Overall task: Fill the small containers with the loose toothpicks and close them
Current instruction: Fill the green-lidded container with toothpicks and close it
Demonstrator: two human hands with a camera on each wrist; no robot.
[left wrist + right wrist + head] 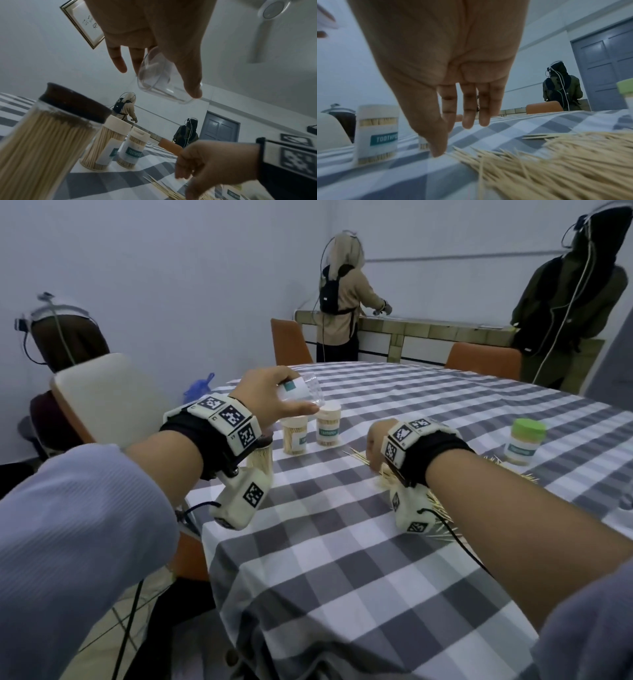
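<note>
Above 2 filled jars [311, 428], left hand [263, 395] grips empty container [301, 392]; right hand [376, 446], fingers straight, touches toothpicks [556, 155].

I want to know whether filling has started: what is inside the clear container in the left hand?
The clear container looks empty in the left wrist view; the left hand covers part of its wall.

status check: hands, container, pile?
Left hand grips empty clear container, tilted, aloft. Right hand open at toothpick pile. Nothing in the way.
</note>
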